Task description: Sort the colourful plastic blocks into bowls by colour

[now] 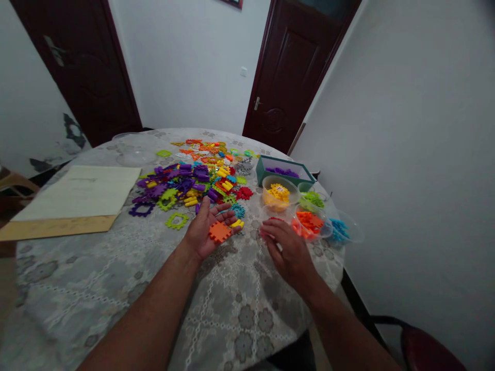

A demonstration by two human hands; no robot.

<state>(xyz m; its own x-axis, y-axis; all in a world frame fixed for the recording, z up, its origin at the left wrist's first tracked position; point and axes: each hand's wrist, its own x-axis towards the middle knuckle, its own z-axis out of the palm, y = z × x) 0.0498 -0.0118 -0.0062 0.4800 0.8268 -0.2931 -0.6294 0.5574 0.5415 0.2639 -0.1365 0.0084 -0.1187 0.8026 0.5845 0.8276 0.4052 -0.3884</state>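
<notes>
On the upturned palm of my left hand (204, 232) lies an orange square interlocking piece (219, 232) with notched edges; the fingers are stretched out beneath it. My right hand (288, 252) is at a clear bowl (266, 210) with red pieces, its fingers curved and close together. What those fingertips hold, if anything, is hidden. Just beyond my left hand spreads a heap of interlocking plastic pieces (181, 180), mostly purple, with green, yellow, red and blue ones. A yellow piece (237, 224) lies beside my left fingertips.
Clear bowls hold yellow pieces (278, 192), green pieces (314, 199), orange pieces (310, 222) and blue pieces (339, 229). Behind them stands a green box (265, 178) with purple pieces. An open paper folder (81, 193) lies at the left on the patterned tablecloth (116, 278).
</notes>
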